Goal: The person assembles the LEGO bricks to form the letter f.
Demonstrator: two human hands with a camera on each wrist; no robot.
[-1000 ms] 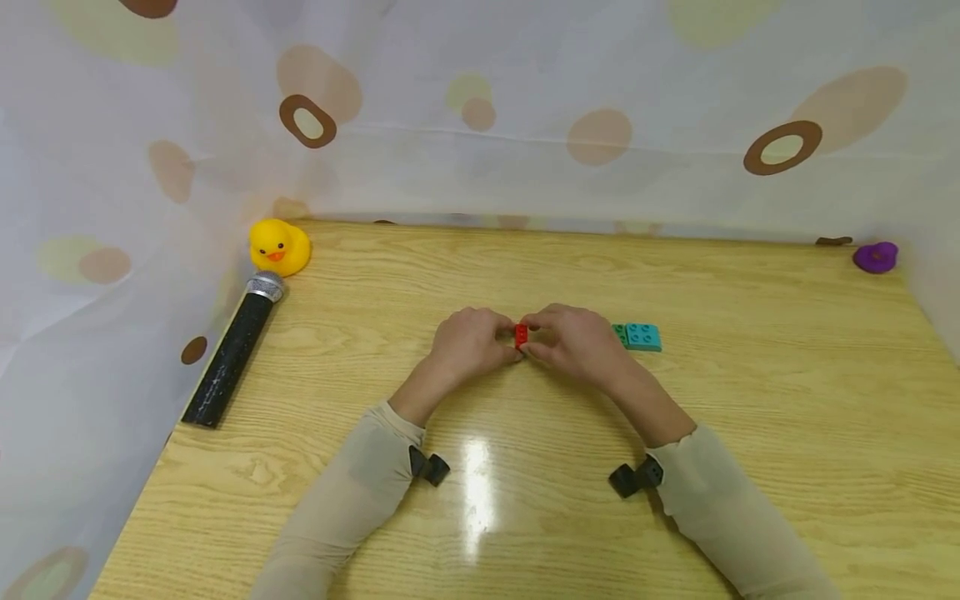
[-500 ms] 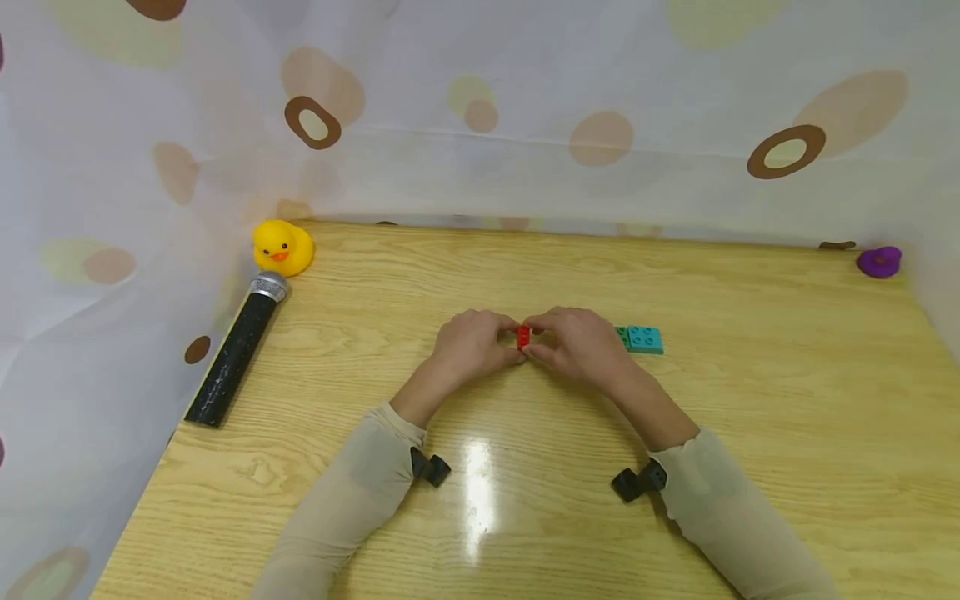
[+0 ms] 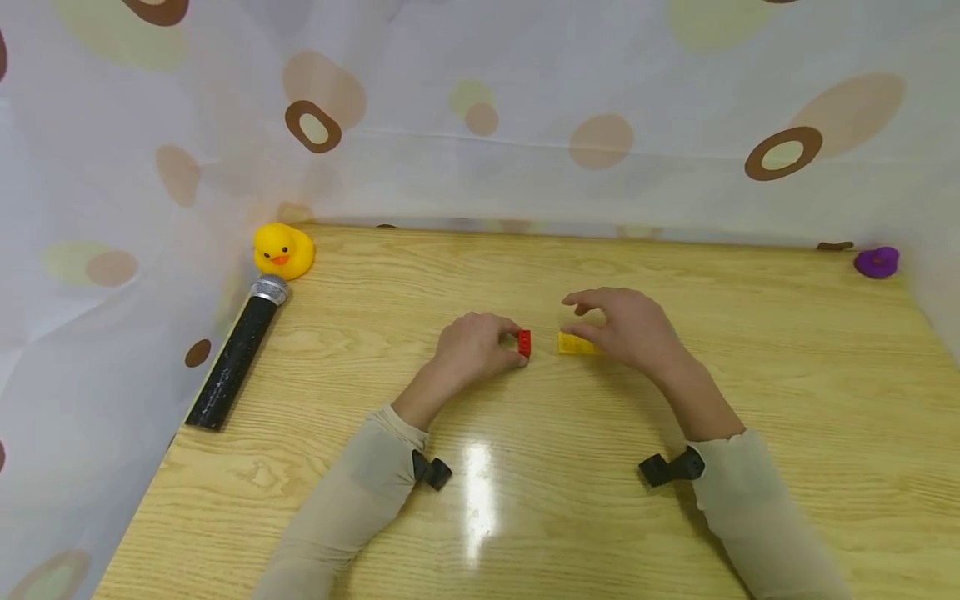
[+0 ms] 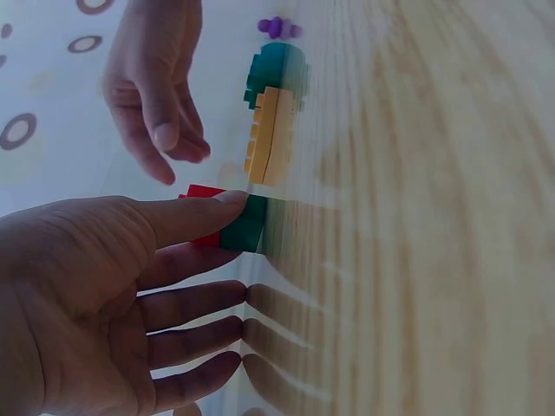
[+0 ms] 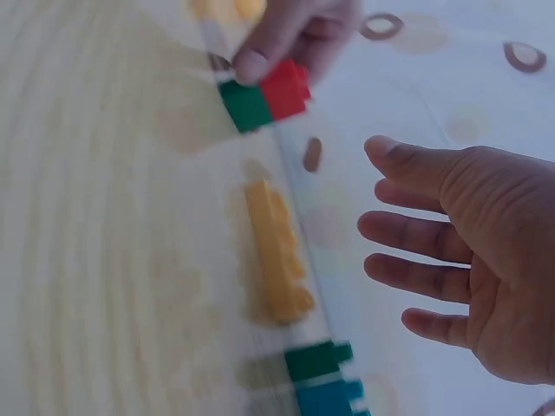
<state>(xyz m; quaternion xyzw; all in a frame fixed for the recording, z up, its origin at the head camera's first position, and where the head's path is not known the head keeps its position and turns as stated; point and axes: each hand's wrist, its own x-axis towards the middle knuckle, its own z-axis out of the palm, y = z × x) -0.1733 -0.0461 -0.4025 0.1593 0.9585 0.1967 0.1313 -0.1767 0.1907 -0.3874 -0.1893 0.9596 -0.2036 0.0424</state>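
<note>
Near the middle of the wood-grained table [image 3: 555,517], left hand [image 3: 476,346]: thumb and forefinger pinch a small stack from opposite sides; the other fingers reach straight down toward the tabletop.
Pinched stack: red studded plastic brick [image 3: 525,343] above a dark green plastic brick [image 4: 247,227]. Probably light, stiff, smooth and hard to break; its flat sides look the best hold, below the studs. The head view gives only the red; both wrist views reveal the green below.
Right hand [image 3: 633,329]: fingers spread, holding nothing, palm facing inward; the right wrist view shows them apart from every brick.
Long yellow studded plastic brick [image 5: 277,260]: lies on the table between the stack and the other bricks, touching neither hand. Likely just as rigid and light, easiest gripped across its narrow width. The head view hides one end behind the right hand; the right wrist view shows its whole length.
Second green plastic brick [image 5: 310,362] and teal-blue plastic brick [image 5: 325,399]: side by side past the yellow one, covered by the hand in the head view.
Far edge: yellow toy duck [image 3: 283,250] at left, purple toy [image 3: 876,262] at right; the right wrist view lacks the purple one.
</note>
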